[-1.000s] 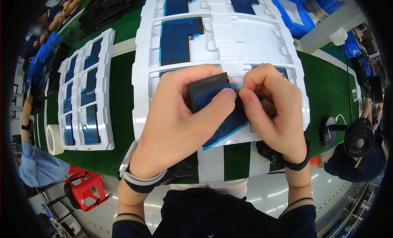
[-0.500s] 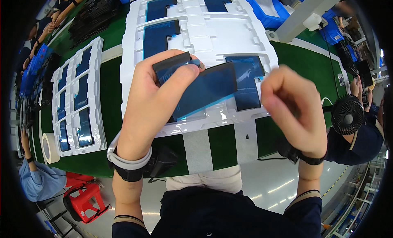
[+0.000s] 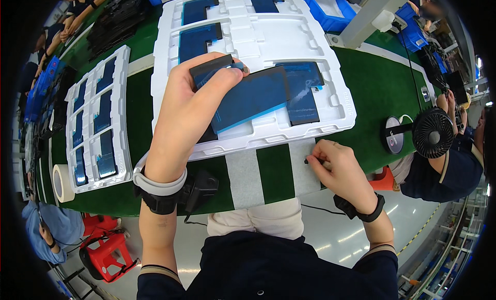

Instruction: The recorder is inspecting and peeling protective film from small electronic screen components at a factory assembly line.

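My left hand (image 3: 192,101) is closed on a flat, L-shaped battery (image 3: 253,99), dark with blue film and a light blue edge. The thumb presses on it near a small connector tab, and the battery is tilted above the near part of a large white tray (image 3: 243,140). Down at the table's front edge, my right hand (image 3: 341,171) has its fingertips together at a small black piece (image 3: 306,161) over a pale stripe. A similar battery (image 3: 302,93) lies in the tray just right of the held one. More batteries (image 3: 199,39) sit in the far pockets.
At the left stands a smaller white tray (image 3: 122,119) with several batteries, beside a tape roll (image 3: 63,184). A black fan (image 3: 433,133) stands at the right edge. Blue bins (image 3: 330,13) and a grey post (image 3: 369,21) are at the back. Other people work on both sides.
My right hand has moved down and left from beside the tray to the small black piece at the table edge. My left hand still holds the battery, shifted slightly up and left.
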### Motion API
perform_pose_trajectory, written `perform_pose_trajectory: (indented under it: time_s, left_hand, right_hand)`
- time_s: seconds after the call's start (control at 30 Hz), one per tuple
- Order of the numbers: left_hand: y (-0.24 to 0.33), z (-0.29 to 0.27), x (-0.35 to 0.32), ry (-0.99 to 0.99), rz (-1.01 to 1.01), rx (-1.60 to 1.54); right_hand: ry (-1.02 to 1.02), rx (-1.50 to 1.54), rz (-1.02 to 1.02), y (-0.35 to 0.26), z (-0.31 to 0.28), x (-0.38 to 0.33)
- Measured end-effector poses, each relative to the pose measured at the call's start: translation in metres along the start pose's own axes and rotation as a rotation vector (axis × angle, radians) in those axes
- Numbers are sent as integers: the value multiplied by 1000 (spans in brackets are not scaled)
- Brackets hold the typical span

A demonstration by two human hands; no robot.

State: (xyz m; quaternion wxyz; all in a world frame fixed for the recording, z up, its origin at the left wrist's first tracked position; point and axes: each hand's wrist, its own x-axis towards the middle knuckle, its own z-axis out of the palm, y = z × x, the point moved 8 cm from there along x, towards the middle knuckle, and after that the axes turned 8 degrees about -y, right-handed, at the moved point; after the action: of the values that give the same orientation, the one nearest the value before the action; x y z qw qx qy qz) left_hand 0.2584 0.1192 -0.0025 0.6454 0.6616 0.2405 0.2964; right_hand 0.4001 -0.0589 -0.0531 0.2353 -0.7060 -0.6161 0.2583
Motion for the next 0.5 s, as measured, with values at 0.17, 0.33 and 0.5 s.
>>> perform_pose_trajectory:
  time_s: [0.17, 0.33, 0.5]
  left_hand:
    - [-1, -1, 0, -1, -9, 4]
    - [-1, 0, 0, -10, -9, -43]
    - [-2, 0, 1, -29, -24, -29]
  right_hand:
    - [-6, -403, 11, -5, 6, -4]
    - [115, -476, -25, -15, -11, -7]
    - [67, -169, 59, -35, -44, -16]
